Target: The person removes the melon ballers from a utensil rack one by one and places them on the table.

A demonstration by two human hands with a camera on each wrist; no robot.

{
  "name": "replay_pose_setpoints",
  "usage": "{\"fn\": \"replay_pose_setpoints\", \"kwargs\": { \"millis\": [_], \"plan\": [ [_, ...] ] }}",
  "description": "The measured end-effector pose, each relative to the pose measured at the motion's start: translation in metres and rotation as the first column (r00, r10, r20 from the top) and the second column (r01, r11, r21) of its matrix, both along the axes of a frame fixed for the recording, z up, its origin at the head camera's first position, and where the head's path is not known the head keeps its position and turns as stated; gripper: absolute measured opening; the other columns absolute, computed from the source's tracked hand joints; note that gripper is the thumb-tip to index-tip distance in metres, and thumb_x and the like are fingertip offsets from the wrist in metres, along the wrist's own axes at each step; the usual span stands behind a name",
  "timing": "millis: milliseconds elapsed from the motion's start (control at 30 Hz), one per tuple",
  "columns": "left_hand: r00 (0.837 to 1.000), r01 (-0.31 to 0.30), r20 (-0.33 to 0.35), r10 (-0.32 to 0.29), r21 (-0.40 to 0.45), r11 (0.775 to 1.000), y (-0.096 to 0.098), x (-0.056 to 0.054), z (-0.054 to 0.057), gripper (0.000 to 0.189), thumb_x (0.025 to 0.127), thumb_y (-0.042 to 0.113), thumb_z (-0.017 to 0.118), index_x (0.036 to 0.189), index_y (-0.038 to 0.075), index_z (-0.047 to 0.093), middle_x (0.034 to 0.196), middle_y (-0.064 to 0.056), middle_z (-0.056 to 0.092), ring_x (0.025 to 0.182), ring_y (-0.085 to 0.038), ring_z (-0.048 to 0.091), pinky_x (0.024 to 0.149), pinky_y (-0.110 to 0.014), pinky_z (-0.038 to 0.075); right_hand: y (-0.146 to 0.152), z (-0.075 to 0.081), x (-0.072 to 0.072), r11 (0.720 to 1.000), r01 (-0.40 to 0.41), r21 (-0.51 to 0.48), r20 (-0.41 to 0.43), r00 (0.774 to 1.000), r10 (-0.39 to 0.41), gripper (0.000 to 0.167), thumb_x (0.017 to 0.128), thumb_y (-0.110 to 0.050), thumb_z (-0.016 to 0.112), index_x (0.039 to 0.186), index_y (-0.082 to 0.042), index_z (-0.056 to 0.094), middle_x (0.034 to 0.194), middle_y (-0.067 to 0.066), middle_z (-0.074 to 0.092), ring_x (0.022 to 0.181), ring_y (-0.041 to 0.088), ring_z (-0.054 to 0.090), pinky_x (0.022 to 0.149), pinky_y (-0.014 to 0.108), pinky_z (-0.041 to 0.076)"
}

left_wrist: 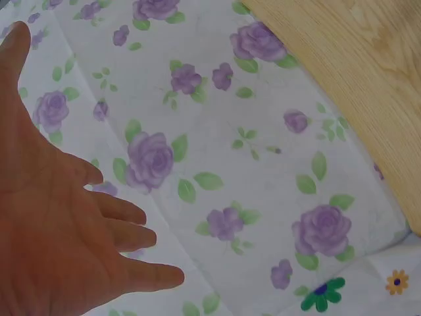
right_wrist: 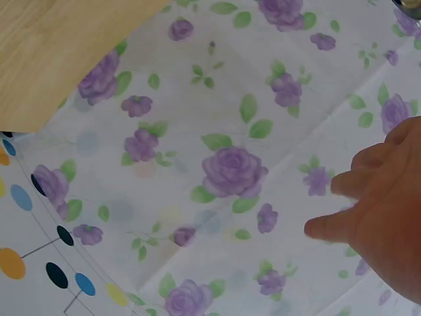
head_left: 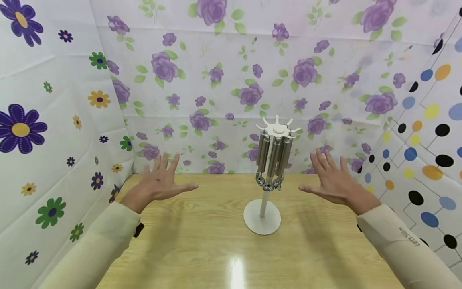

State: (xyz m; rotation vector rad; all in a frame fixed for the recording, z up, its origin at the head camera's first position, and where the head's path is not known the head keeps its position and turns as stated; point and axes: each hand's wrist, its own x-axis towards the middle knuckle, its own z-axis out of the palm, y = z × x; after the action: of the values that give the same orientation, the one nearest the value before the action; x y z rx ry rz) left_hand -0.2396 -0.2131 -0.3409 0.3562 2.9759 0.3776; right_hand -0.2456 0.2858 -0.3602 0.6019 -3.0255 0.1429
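A white stand with a round base (head_left: 254, 224) rises from the wooden table, right of the middle in the head view. Its spoked white top (head_left: 278, 129) carries several metal utensils with dark silver handles (head_left: 276, 154), hung heads down around the pole. To the left of the stand, my left hand (head_left: 160, 182) is held over the table with fingers spread and nothing in it. My right hand (head_left: 332, 180) mirrors it on the other side, thumb pointing toward the stand, also holding nothing. Both wrist views show spread fingers against the flowered cloth.
Wood-grain table (head_left: 202, 241) with a bright reflection near its front. A purple-rose cloth (head_left: 216, 96) hangs behind it. Flower-print cloth (head_left: 54, 160) forms the left side, and dotted cloth (head_left: 426, 160) the right.
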Motion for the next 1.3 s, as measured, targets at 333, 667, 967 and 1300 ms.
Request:
{"fn": "replay_pose_setpoints", "kwargs": {
  "millis": [333, 667, 967, 1300],
  "plan": [
    [0.996, 0.078, 0.035, -0.087, 0.203, 0.976, 0.039, -0.014, 0.005, 0.108, 0.087, 0.067, 0.063, 0.16, 0.004, 0.015, 0.16, -0.025, 0.022, 0.144, -0.045, 0.025, 0.11, -0.067, 0.029, -0.008, 0.047, -0.008, 0.987, -0.063, -0.151, 0.032, 0.997, 0.069, 0.104, 0.096, -0.059, 0.056, 0.158, 0.001, -0.003, 0.163, 0.026, 0.0, 0.149, 0.043, 0.004, 0.12, 0.059, 0.001],
    [0.99, 0.143, -0.05, -0.135, 0.445, 0.884, 0.072, -0.014, 0.012, 0.077, 0.09, 0.041, 0.075, 0.15, 0.005, 0.044, 0.146, -0.018, 0.05, 0.132, -0.033, 0.05, 0.104, -0.052, 0.045, -0.026, 0.091, -0.012, 0.943, -0.11, -0.315, 0.006, 0.993, 0.118, 0.093, 0.099, -0.051, 0.057, 0.161, -0.018, -0.005, 0.166, 0.014, 0.004, 0.149, 0.042, 0.012, 0.116, 0.065, 0.015],
    [0.977, 0.209, -0.099, -0.187, 0.576, 0.79, 0.103, -0.021, 0.023, 0.06, 0.091, 0.028, 0.077, 0.141, 0.002, 0.055, 0.136, -0.016, 0.06, 0.119, -0.031, 0.062, 0.095, -0.042, 0.054, -0.05, 0.114, -0.018, 0.897, -0.195, -0.397, -0.051, 0.98, 0.19, 0.089, 0.098, -0.054, 0.057, 0.162, -0.018, 0.005, 0.166, 0.009, 0.009, 0.15, 0.036, 0.013, 0.119, 0.061, 0.015],
    [0.973, 0.22, -0.098, -0.208, 0.66, 0.719, 0.137, -0.03, 0.034, 0.051, 0.093, 0.022, 0.074, 0.138, 0.003, 0.059, 0.132, -0.012, 0.064, 0.115, -0.025, 0.064, 0.093, -0.035, 0.055, -0.072, 0.122, -0.023, 0.895, -0.173, -0.412, -0.03, 0.984, 0.177, 0.088, 0.095, -0.053, 0.063, 0.162, -0.018, 0.016, 0.165, 0.007, 0.017, 0.151, 0.033, 0.015, 0.118, 0.06, 0.016]
  ]
}}
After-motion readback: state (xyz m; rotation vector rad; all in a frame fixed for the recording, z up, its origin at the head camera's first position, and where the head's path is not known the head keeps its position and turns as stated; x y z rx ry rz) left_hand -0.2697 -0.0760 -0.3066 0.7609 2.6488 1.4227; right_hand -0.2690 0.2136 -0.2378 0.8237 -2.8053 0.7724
